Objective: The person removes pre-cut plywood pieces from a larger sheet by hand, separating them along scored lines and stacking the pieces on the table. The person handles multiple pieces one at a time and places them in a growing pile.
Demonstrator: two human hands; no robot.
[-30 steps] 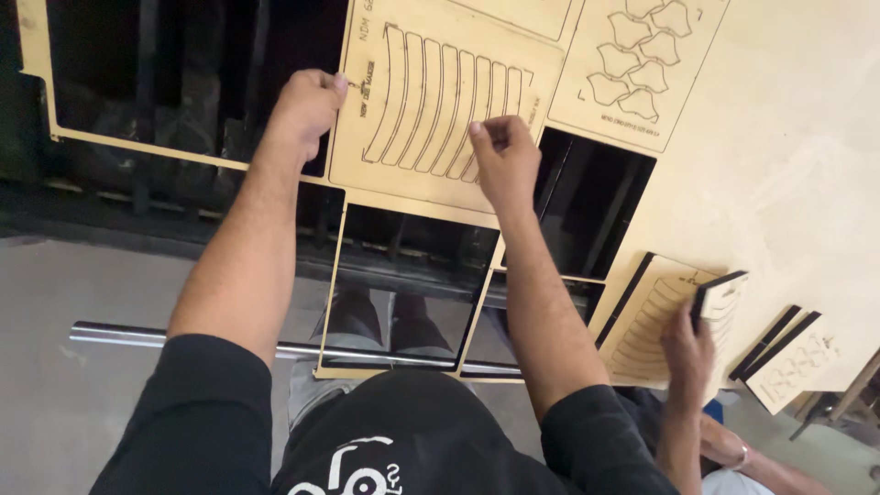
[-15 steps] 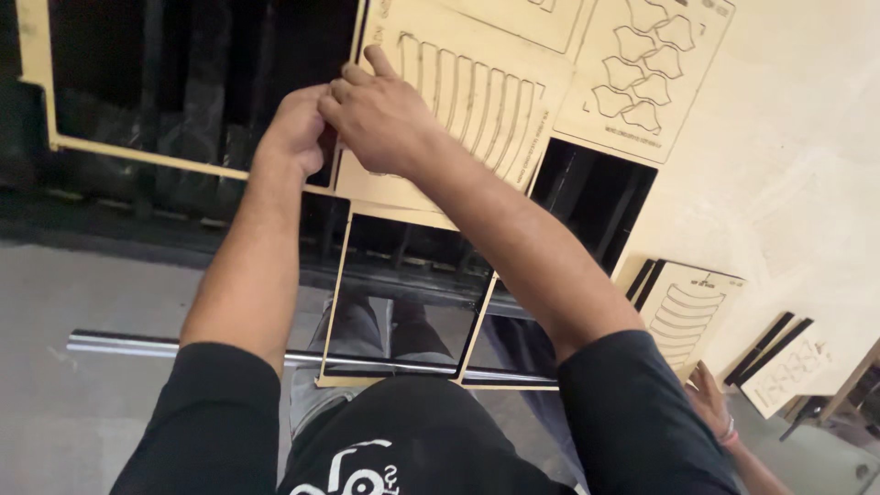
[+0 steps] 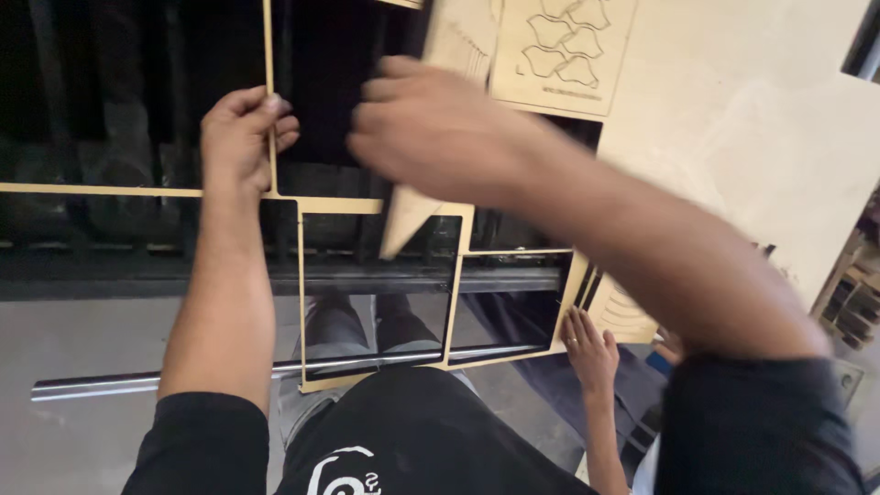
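Left hand (image 3: 240, 137): pinches a thin strip of the plywood frame (image 3: 302, 206), dark open cutouts either side.
Right hand (image 3: 431, 128): blurred, closed on the cut panel (image 3: 431, 197), lifted clear.
Far right: uncut sheet (image 3: 742, 119); a co-worker's hand (image 3: 591, 348) near its edge.

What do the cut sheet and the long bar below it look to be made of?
Cut sheet: thin plywood or similar wood board, pale tan and matte, with dark cut lines and dark edges that suggest laser cutting. Bar: probably metal, grey with a dull sheen along its length. The left hand pinches a strip of the sheet's frame.
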